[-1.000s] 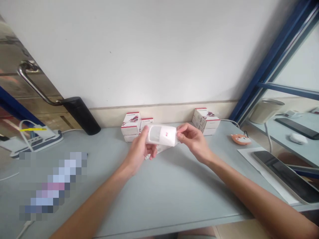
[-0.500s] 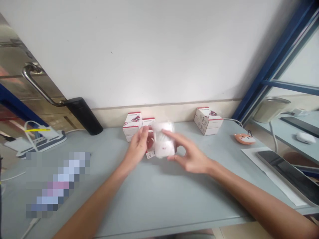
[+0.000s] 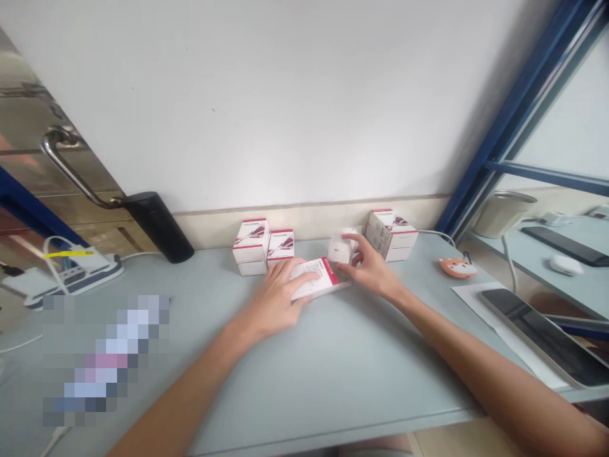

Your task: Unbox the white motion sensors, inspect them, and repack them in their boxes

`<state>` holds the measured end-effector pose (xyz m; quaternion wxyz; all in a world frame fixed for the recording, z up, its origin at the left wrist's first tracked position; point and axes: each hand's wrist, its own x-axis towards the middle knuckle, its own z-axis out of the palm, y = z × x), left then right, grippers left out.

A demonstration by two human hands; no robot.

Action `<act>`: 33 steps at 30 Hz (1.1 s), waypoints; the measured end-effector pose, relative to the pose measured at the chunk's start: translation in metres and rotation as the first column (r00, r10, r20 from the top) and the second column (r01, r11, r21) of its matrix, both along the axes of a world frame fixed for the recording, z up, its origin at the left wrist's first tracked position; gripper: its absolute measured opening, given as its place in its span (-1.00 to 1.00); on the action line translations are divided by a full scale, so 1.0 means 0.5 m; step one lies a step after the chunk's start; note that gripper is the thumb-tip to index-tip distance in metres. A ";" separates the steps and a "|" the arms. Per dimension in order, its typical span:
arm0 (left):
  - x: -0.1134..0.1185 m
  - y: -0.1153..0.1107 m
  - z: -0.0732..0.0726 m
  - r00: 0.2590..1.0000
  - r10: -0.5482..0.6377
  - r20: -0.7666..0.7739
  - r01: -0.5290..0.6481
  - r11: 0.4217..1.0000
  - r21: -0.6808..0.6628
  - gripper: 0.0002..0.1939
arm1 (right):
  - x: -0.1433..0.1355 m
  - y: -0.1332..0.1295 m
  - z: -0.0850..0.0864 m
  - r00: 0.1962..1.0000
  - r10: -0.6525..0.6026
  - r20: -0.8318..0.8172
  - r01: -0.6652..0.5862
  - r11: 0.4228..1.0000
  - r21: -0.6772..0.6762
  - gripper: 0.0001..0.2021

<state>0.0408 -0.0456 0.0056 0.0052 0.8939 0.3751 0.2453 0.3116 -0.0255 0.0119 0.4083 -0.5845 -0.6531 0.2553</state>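
Observation:
My left hand (image 3: 280, 297) is closed on a flat white carton (image 3: 311, 280) with a red band at its right end. Its fingers lie across the printed top, the thumb along the near edge. My right hand (image 3: 373, 270) grips a small white object in clear plastic wrap (image 3: 340, 247), just beyond the carton's right end. Behind my left hand stand two stacked white-and-red boxes (image 3: 250, 247) and a smaller white-and-red box (image 3: 280, 246). More such boxes (image 3: 392, 235) are stacked behind my right hand.
A black cylindrical bottle (image 3: 159, 227) stands left against the wall, near a power strip (image 3: 76, 276). On the right lie an orange animal-face case (image 3: 457, 266) and a phone (image 3: 542, 336) on white paper (image 3: 469, 298). A mirror (image 3: 566, 254) borders the grey table (image 3: 333, 374).
The white wrapped object, formerly between both hands, has moved right and back in my right hand. My left hand has come down onto the carton, which now shows more fully.

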 end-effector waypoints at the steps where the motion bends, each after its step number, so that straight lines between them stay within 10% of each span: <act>1: 0.003 -0.001 0.003 0.999 -0.023 0.026 0.022 0.999 0.029 -0.57 | -0.001 0.000 0.000 1.000 -0.019 -0.020 0.019 1.000 0.018 -0.35; 7: 0.014 -0.001 0.001 0.975 -0.044 0.217 -0.007 0.974 0.228 -0.59 | -0.016 -0.010 0.009 0.984 -0.004 -0.177 0.024 0.993 0.113 -0.28; 21: 0.010 0.003 -0.007 0.874 -0.069 0.482 -0.002 0.989 0.146 -0.37 | -0.007 -0.028 0.035 0.983 0.049 0.175 -0.122 0.891 0.438 -0.48; 33: 0.026 -0.026 0.018 0.942 0.100 0.320 -0.094 0.995 -0.035 -0.13 | -0.026 -0.061 0.054 0.926 0.052 0.375 -0.290 0.733 0.616 -0.60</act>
